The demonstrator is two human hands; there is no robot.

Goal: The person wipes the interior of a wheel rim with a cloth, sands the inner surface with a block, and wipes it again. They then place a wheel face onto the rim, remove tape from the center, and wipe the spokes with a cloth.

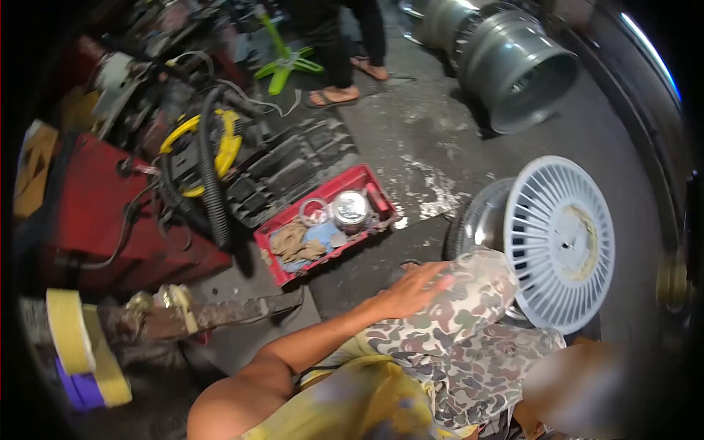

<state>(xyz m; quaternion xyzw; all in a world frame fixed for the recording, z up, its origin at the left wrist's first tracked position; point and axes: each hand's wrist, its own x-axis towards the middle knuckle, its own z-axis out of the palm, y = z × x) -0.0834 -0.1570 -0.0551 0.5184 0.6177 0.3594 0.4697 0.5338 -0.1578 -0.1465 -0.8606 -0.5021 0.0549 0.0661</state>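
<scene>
My left hand (pixel 414 291) lies on my knee, its fingers stretched over the camouflage trousers (pixel 469 352). It holds nothing. Just beyond that knee stands a grey round wheel cover (pixel 524 253) with radial slots and a rough yellowish ring around its centre. Behind the cover, a shiny wheel with a dark tyre (pixel 463 224) is partly hidden. I cannot make out my right hand; a blurred brown and whitish patch (pixel 579 389) covers the lower right.
A red tray (pixel 315 273) holds a round tin (pixel 350 208), tape and rags. Beside it lies an open black case (pixel 301 161). Yellow and purple rolls (pixel 71 334) are at lower left. Large metal rims (pixel 513 66) stand at the back, near another person's sandalled feet (pixel 334 95).
</scene>
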